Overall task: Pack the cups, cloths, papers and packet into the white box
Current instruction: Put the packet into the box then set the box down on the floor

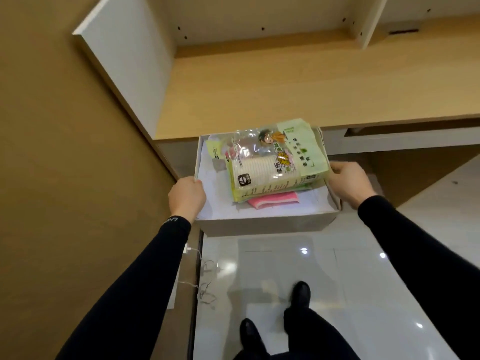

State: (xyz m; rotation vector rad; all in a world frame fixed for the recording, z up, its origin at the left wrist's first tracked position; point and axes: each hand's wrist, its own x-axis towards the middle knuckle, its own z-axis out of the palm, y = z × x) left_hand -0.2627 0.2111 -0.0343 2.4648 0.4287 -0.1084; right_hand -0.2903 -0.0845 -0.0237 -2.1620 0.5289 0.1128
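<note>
The left hand (187, 197) and right hand (348, 181) each curl fingers round a side wall of the box (265, 224), held at the desk (285, 87) edge. Inside, the cups (259, 175) and packet (304, 149) pile above the rim; any tilt could spill them.

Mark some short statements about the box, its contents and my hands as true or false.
1. The left hand and the right hand hold the white box, one on each side. True.
2. The cup pack lies on top of the other contents. True.
3. A lid covers the box. False: its top is open.
4. A pink cloth shows beneath the cup pack. True.
5. The box sits wholly on the desk. False: it is held at the front edge of the desk, above the floor.
6. The box bottom is bare. False: white papers line it.
</note>
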